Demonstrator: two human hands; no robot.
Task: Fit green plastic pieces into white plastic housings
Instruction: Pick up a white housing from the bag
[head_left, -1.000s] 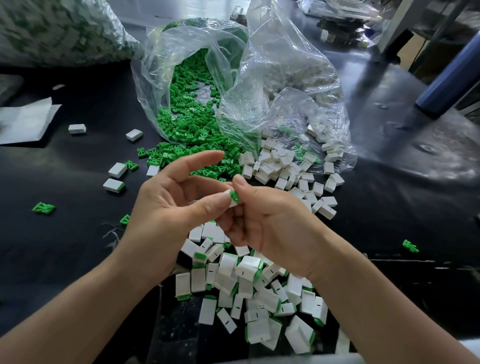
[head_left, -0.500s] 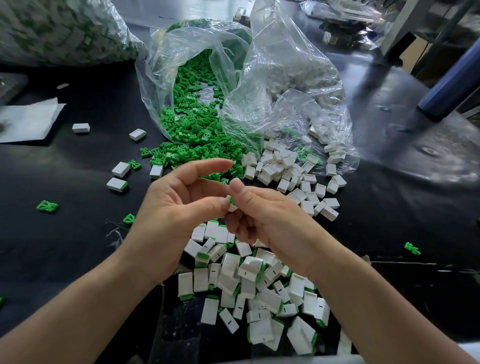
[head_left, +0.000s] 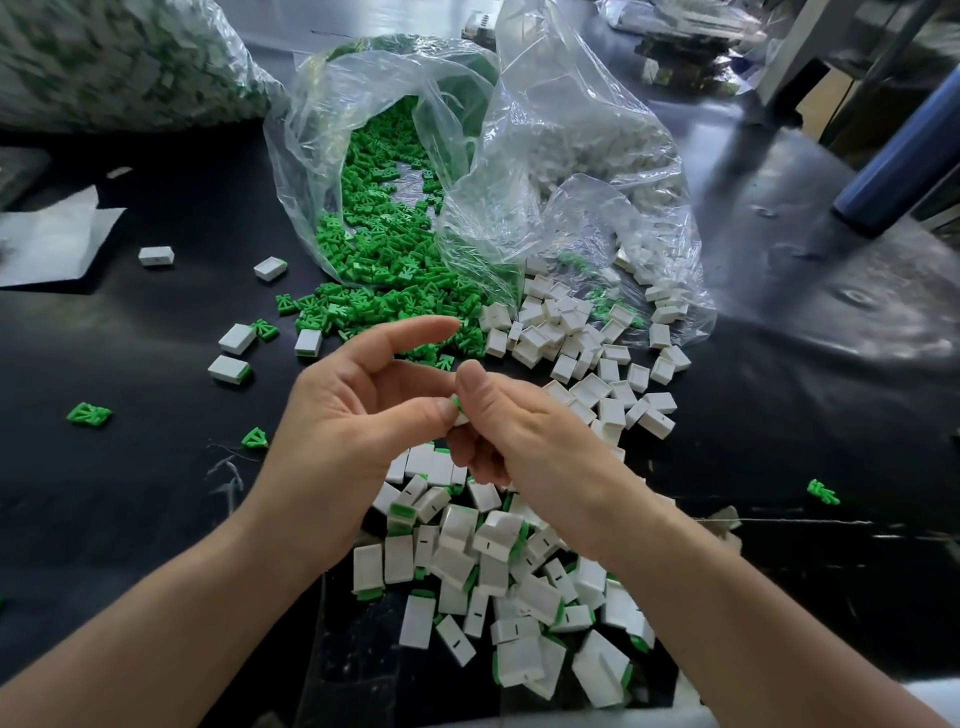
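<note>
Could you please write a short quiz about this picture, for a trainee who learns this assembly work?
1. True or false: the left hand and the right hand both pinch one small part.
2. Where does the bag of green pieces lie from the bag of white housings? A) on its left B) on its right C) behind it
3. Fill in: the finished pile nearest the person shows white and ____.
Key: 1 true; 2 A; 3 green.

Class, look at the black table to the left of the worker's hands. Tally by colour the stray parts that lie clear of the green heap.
White housings: 4
Green pieces: 3
Total: 7
Left out: one housing that touches the green heap.
</note>
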